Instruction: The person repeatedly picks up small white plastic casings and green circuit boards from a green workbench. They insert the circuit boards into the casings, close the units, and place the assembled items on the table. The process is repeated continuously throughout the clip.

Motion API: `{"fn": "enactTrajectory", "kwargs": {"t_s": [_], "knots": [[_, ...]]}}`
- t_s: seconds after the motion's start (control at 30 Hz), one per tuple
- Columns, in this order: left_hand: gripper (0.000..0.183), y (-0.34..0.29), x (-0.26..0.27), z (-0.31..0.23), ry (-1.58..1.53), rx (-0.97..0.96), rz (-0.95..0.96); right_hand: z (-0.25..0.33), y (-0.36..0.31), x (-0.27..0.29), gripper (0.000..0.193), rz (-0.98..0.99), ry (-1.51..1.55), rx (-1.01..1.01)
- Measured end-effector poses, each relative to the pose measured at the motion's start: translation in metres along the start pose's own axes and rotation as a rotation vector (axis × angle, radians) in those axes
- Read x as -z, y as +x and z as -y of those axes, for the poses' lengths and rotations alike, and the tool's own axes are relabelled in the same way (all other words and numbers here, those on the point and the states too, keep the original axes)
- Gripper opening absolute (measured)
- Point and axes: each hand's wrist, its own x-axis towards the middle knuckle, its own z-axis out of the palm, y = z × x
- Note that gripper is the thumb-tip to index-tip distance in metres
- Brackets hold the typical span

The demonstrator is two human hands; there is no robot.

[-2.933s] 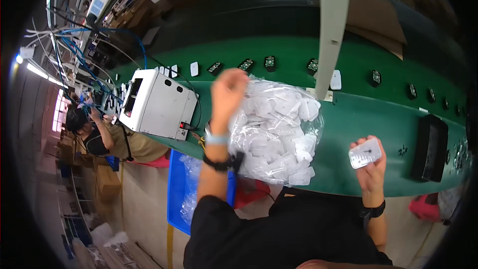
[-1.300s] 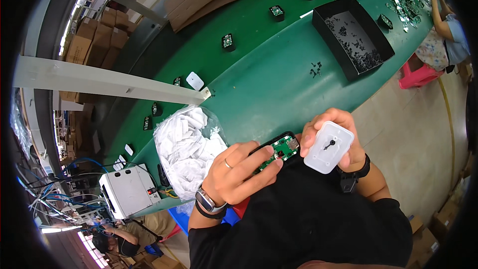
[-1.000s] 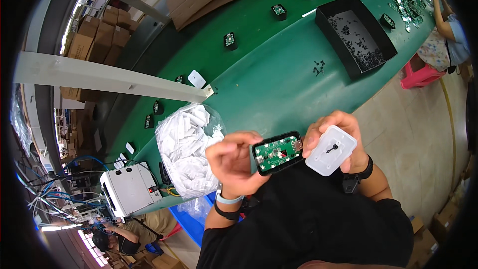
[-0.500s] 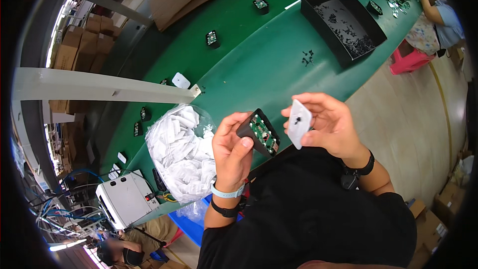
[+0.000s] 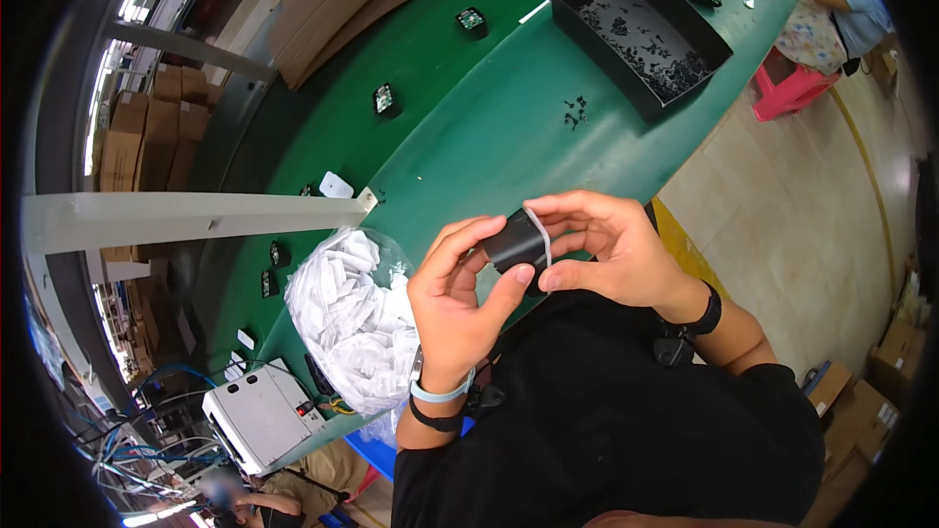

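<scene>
A black plastic housing point(image 5: 513, 242) lies sideways between my hands, its outer wall turned up. My left hand point(image 5: 458, 286) is closed round it, fingers over the top and thumb below. Against its open right side stands a white plastic cover point(image 5: 541, 237), seen nearly edge-on. My right hand point(image 5: 611, 252) grips that cover, fingertips on its upper edge and thumb at the lower one. The circuit board inside the housing is hidden now. Left of my left hand, a clear bag point(image 5: 352, 323) full of white covers rests on the green bench.
A black tray point(image 5: 641, 34) of small black parts stands at the far side, with loose black parts point(image 5: 575, 112) before it. Housings with boards point(image 5: 385, 100) line the green belt. A white post point(image 5: 196, 220) juts in from the left. A co-worker point(image 5: 841, 15) sits far right.
My right hand has brought the white cover left against the housing's open side. My left hand has turned the housing, so its board no longer shows. The whole view has shifted slightly.
</scene>
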Motion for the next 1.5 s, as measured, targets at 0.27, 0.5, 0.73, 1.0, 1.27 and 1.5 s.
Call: {"fn": "enactTrajectory", "kwargs": {"t_s": [0.27, 0.5, 0.73, 1.0, 1.27, 1.5], "knots": [[0.048, -0.001, -0.002, 0.017, -0.136, 0.061, 0.002, 0.006, -0.002, 0.004, 0.054, -0.084, -0.14, -0.003], [0.037, -0.001, -0.002, 0.04, -0.456, 0.213, -0.186, 0.001, 0.016, -0.004, 0.048, -0.134, -0.609, 0.296], [0.038, -0.008, 0.021, 0.056, -0.478, 0.271, -0.176, -0.018, 0.04, -0.006, 0.039, -0.069, -0.32, -0.072], [0.037, 0.002, 0.074, 0.068, -0.351, 0.253, -0.309, -0.062, 0.118, -0.024, 0.036, 0.219, -0.33, -0.124], [0.021, -0.063, 0.133, 0.065, 0.756, 0.064, -0.426, -0.104, 0.28, 0.015, 0.036, 0.042, -1.248, 0.045], [0.02, -0.062, 0.174, 0.068, 1.069, 0.008, -0.471, -0.146, 0.309, 0.042, 0.032, -0.112, -1.577, 0.283]]}}
